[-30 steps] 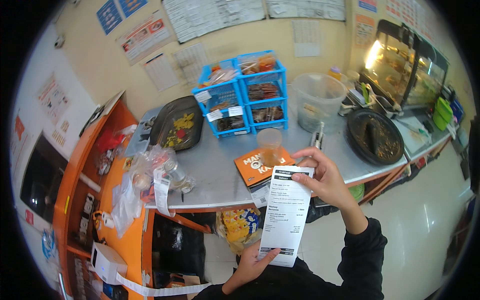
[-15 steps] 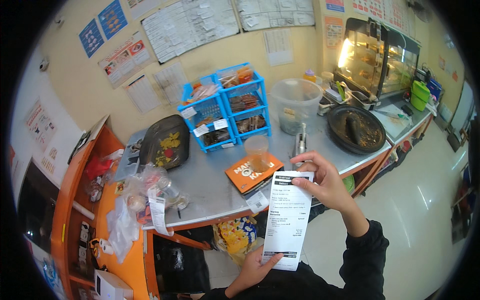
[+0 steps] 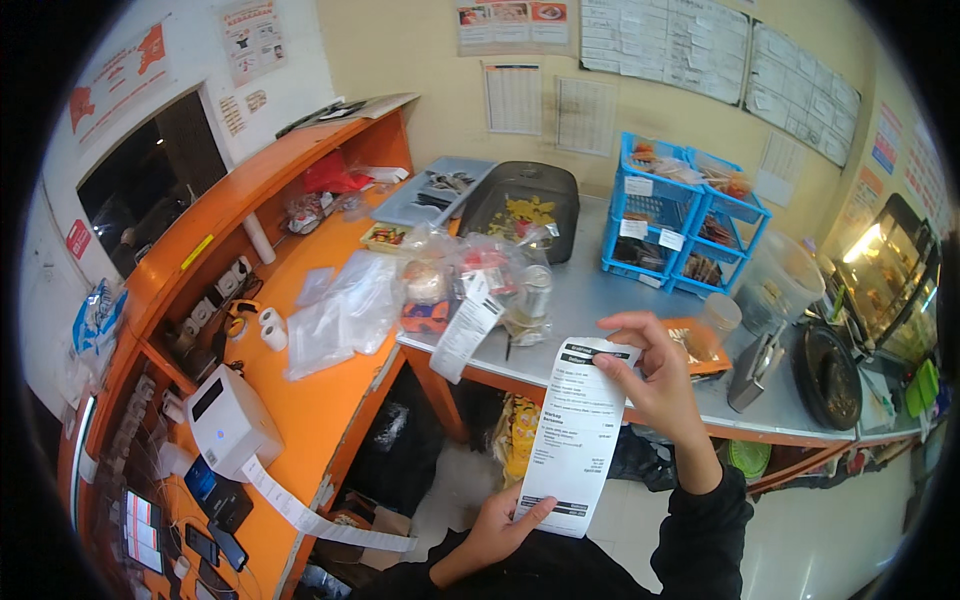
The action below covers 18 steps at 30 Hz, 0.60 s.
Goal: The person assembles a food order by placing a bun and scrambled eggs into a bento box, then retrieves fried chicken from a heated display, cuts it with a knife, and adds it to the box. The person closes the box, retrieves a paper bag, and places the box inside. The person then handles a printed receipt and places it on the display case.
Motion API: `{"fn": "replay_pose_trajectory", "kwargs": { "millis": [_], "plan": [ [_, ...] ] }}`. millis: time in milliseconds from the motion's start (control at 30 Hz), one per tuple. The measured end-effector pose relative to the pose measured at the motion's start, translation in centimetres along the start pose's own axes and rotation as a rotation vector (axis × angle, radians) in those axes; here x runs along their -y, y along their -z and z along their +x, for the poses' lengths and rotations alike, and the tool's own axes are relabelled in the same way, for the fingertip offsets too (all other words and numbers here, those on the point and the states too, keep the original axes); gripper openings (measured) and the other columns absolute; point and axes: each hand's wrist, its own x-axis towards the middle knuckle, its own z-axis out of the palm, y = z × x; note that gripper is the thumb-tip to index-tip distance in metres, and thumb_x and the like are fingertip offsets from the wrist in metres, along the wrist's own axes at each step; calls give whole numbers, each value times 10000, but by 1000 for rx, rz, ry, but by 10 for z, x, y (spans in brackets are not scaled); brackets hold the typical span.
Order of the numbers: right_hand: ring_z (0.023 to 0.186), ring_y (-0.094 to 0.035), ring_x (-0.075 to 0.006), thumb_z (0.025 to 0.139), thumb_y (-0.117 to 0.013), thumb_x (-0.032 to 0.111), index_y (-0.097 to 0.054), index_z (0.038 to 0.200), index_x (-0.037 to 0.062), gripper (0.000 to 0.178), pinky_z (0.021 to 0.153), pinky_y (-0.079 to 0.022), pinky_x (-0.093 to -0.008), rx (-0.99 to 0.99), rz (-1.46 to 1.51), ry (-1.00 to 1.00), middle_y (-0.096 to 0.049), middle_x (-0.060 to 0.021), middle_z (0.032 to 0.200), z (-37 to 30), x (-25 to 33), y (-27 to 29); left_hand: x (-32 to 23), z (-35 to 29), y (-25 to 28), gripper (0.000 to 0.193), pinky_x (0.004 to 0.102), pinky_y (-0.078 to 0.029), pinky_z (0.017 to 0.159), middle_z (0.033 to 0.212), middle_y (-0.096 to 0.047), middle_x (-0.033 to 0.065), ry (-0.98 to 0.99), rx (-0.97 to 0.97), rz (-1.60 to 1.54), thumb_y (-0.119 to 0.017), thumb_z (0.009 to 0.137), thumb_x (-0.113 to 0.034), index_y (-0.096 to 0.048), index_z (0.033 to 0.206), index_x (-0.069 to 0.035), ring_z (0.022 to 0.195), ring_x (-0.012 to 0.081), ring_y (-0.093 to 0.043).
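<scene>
I hold a long white paper receipt (image 3: 575, 440) stretched between both hands in front of me. My right hand (image 3: 655, 385) pinches its top edge, just over the front of the grey metal counter (image 3: 600, 300). My left hand (image 3: 500, 525) grips its bottom corner lower down, above the floor. Both sleeves are black. Just left of the receipt's top, a clear plastic bag of packed food (image 3: 470, 275) sits on the counter with another white slip (image 3: 465, 335) hanging from it.
An orange counter (image 3: 330, 400) at the left carries a white receipt printer (image 3: 230, 420) trailing a paper strip, paper rolls and plastic bags. Blue crates (image 3: 680, 220), a dark tray (image 3: 525, 205), an orange box (image 3: 700, 345), a clear tub (image 3: 780, 285) and a black pan (image 3: 830, 375) stand on the grey counter.
The view has swung left, bringing the orange counter and printer into sight. Both hands keep hold of the receipt in the same grip.
</scene>
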Motion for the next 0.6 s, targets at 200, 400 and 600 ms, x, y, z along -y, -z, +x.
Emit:
{"fn": "replay_pose_trajectory", "kwargs": {
  "millis": [200, 400, 600],
  "plan": [
    [841, -635, -131, 806, -644, 34, -550, 1093, 30, 302, 676, -458, -238, -76, -106, 109, -655, -61, 946, 3, 2, -20, 0, 6, 22, 299, 241, -448, 793, 1014, -627, 77, -52, 5, -99, -521, 939, -163, -530, 1142, 57, 905, 95, -563],
    [813, -619, -107, 815, -638, 24, -537, 1099, 15, 302, 661, -461, -222, -244, -224, -19, -643, -64, 892, -41, -21, 32, 23, 39, -10, 307, 244, -446, 794, 1014, -625, 71, 77, 248, -117, -515, 941, -161, -523, 1155, 58, 902, 97, -561],
    [822, -622, -109, 817, -634, 19, -523, 1123, 29, 326, 653, -489, -233, -412, -269, -108, -646, -60, 859, -113, -25, 131, 43, 80, -92, 287, 251, -460, 755, 946, -659, 91, 20, 484, 53, -534, 925, -158, -551, 1127, 44, 856, 98, -590]
  ]
}}
